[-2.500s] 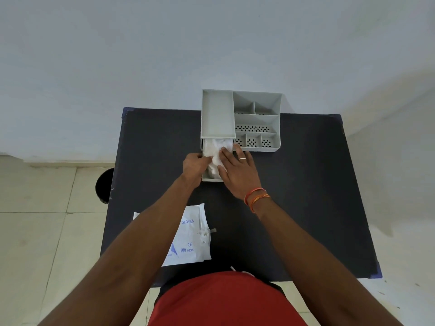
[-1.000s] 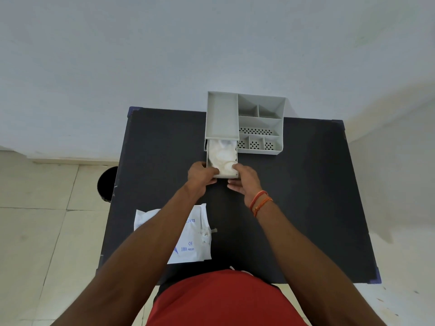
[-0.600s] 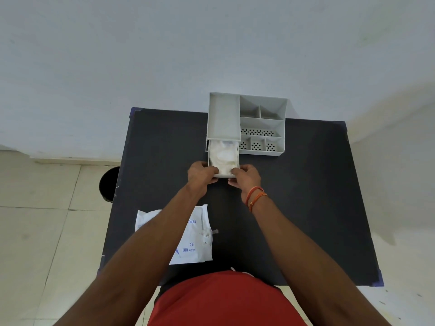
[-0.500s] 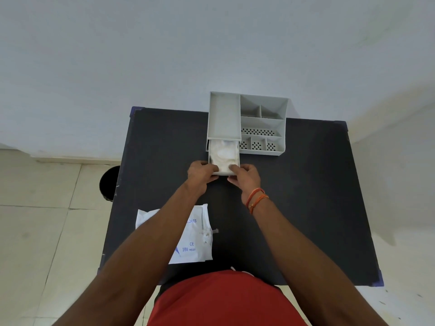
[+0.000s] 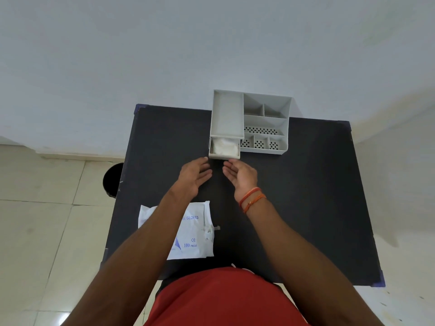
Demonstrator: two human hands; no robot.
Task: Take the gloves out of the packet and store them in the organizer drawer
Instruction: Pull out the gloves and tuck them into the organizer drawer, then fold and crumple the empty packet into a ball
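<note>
A grey organizer stands at the far edge of the black table. Its drawer sticks out a short way toward me, and white crumpled gloves lie inside it. My left hand and my right hand hover just in front of the drawer, apart from it, fingers spread and holding nothing. The white glove packet lies flat near the table's front left, partly hidden under my left forearm.
A black round bin stands on the tiled floor left of the table. A white wall rises right behind the organizer. The organizer has several open compartments, some with perforated bottoms.
The drawer has slid further into the organizer. Both hands have let go of its front and drawn back toward me with fingers spread.
</note>
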